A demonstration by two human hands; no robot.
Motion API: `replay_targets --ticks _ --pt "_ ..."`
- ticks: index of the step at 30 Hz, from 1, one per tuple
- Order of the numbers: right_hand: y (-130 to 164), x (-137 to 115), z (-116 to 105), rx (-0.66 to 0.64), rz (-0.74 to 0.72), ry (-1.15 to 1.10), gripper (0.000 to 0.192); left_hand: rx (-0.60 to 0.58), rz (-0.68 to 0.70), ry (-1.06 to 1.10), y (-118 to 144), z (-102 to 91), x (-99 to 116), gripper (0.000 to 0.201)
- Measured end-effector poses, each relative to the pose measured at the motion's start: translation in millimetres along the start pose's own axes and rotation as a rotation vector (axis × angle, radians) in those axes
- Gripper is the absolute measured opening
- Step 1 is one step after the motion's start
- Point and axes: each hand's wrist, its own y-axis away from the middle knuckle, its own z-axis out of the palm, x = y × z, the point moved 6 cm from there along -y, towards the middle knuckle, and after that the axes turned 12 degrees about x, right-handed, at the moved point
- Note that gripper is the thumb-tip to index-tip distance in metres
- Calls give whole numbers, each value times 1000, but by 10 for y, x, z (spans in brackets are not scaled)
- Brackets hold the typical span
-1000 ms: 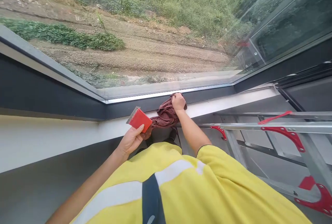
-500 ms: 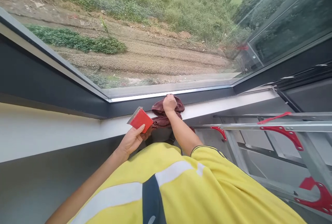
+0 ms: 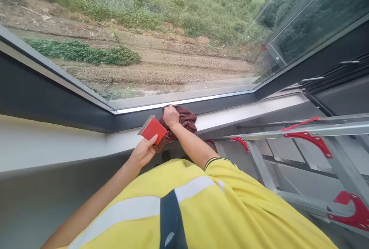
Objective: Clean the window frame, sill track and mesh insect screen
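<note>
In my left hand [image 3: 143, 151] is a red scraper [image 3: 153, 130] with a thin flat blade edge at its upper left; the thumb lies over its lower side. My right hand [image 3: 171, 116] is closed on a bunched dark maroon cloth [image 3: 186, 119], pressed against the dark lower window frame [image 3: 213, 105]. Part of the cloth hangs down behind the scraper, near the left fingers. The cloth also rests over the white sill [image 3: 227, 117]. The fingertips of the right hand are folded into the cloth and partly hidden.
A large glass pane [image 3: 178, 64] rises ahead, with soil and plants outside. To the right stands an aluminium ladder [image 3: 268, 130] with red brackets. Dark cables [image 3: 337, 74] run along the right wall. A dark frame side [image 3: 52, 91] slopes down at the left.
My right hand has slid left along the lower frame with the cloth, closer to the scraper. The left hand keeps hold of the scraper, shifting slightly left in view.
</note>
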Motion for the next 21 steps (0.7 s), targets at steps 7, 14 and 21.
replay_targets --ticks 7,14,21 --pt "354 1632 -562 130 383 91 28 -35 -31 -54 -25 90 -100 46" --pt "554 1252 -342 150 288 -106 26 -5 -60 -45 -25 33 -149 48" --pt "516 1014 -256 85 282 -162 21 19 -37 -31 -76 64 -121 46"
